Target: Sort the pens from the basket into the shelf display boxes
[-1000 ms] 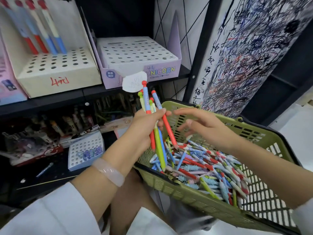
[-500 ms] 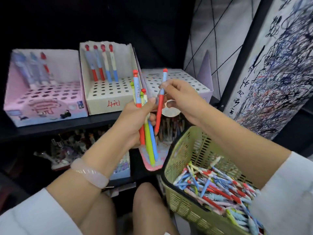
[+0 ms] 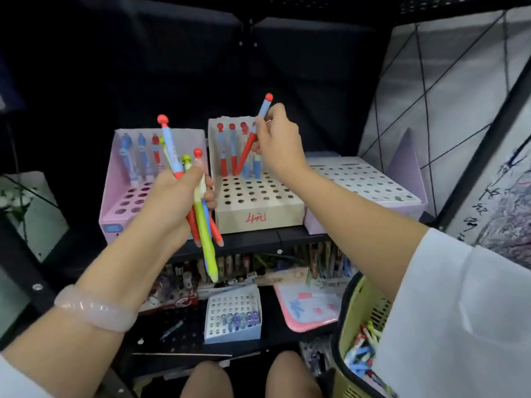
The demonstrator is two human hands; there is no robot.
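Head view: right hand [image 3: 280,142] pinches red-blue pen [image 3: 250,142]; left hand [image 3: 175,201] grips pen bundle [image 3: 198,208].

A single head-worn wide-angle view looks forward and down from close range, facing a dark shelf [image 3: 250,239] straight ahead at 12 o'clock. The hands reach in from 7 and 4 o'clock, knees show at 6 o'clock, and a green basket [image 3: 353,317] sits at 4 o'clock.

red handwritten "4" and an unclear mark on the cream display box [image 3: 258,218]
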